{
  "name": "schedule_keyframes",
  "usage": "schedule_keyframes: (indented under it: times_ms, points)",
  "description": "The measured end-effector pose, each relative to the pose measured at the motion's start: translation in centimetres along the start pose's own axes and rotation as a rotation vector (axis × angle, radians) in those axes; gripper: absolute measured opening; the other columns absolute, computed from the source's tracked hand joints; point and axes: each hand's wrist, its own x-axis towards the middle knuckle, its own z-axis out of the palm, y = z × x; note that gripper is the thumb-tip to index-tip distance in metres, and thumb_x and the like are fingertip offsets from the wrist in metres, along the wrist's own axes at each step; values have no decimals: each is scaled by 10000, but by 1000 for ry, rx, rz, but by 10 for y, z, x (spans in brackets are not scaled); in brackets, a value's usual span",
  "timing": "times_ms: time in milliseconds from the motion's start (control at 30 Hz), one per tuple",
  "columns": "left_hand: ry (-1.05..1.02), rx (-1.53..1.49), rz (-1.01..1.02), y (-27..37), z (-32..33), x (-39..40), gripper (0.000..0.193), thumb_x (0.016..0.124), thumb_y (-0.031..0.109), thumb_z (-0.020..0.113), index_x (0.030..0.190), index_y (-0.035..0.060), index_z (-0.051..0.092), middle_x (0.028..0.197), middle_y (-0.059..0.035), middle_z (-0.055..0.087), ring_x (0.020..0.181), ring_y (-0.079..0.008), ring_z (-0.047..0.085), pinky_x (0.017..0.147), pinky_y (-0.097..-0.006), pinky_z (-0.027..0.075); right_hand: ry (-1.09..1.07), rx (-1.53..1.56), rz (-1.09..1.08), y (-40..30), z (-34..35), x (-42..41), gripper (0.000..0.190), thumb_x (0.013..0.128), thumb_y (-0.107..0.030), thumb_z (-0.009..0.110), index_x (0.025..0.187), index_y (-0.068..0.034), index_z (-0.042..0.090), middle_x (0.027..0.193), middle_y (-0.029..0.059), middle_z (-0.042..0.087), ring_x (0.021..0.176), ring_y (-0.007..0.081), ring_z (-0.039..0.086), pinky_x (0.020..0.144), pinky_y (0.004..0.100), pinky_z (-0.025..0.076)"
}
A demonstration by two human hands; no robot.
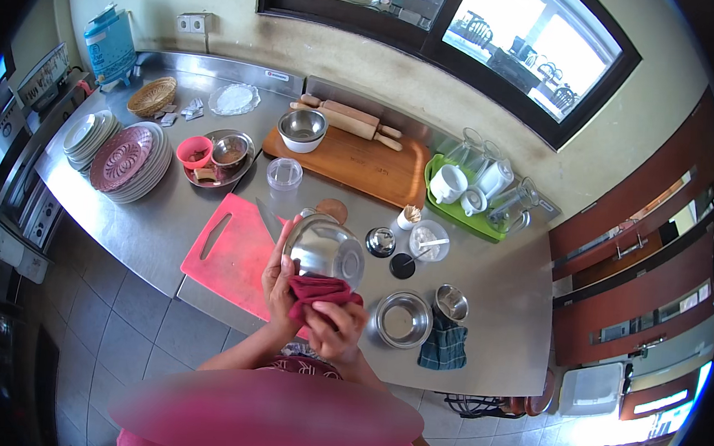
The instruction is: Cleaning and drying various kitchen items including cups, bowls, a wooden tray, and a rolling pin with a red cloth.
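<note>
My left hand (278, 279) grips a stainless steel bowl (329, 250) by its side, with the bowl's base turned to the right. A dark red cloth (322, 289) is bunched in my right hand (336, 329) and pressed on the bowl's lower outer side. Below the bowl lies a pink cutting board (232, 258), partly hidden by my left hand. A knife blade (267, 217) rests at the board's far edge. To the right of my hands are a stack of steel bowls (404, 320), a small steel cup (452, 303) and a dark checked cloth (443, 346).
Plates (139, 173) stand stacked at the left, beside an oval metal tray (241, 177) with small bowls. Rolling pins (344, 124) lie on a wooden tray (373, 166) along the wall. A green tray (465, 216) holds mugs and glasses. Nearer are a toothpick holder (409, 218) and a glass jar (381, 242).
</note>
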Motion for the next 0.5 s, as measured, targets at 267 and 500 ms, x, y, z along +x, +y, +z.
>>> schedule_keyframes:
  times_ms: [267, 500]
  points:
    - [-198, -160, -116, 11, 2, -8, 653, 862, 300, 533, 1342, -68, 289, 1395, -196, 318, 1292, -282, 320, 1056, -391, 268, 591, 941, 1051, 53, -16, 17, 454, 816, -244, 638, 1171, -41, 438, 1221, 121, 437, 1092, 229, 454, 963, 356, 337]
    - [-254, 403, -333, -4, -51, 21, 544, 916, 351, 457, 1330, 9, 368, 1296, -143, 459, 1132, -229, 494, 944, -337, 387, 235, 1086, 890, 53, -29, 13, 836, 582, -106, 842, 1227, -114, 310, 1202, 120, 441, 1043, 210, 506, 889, 345, 428]
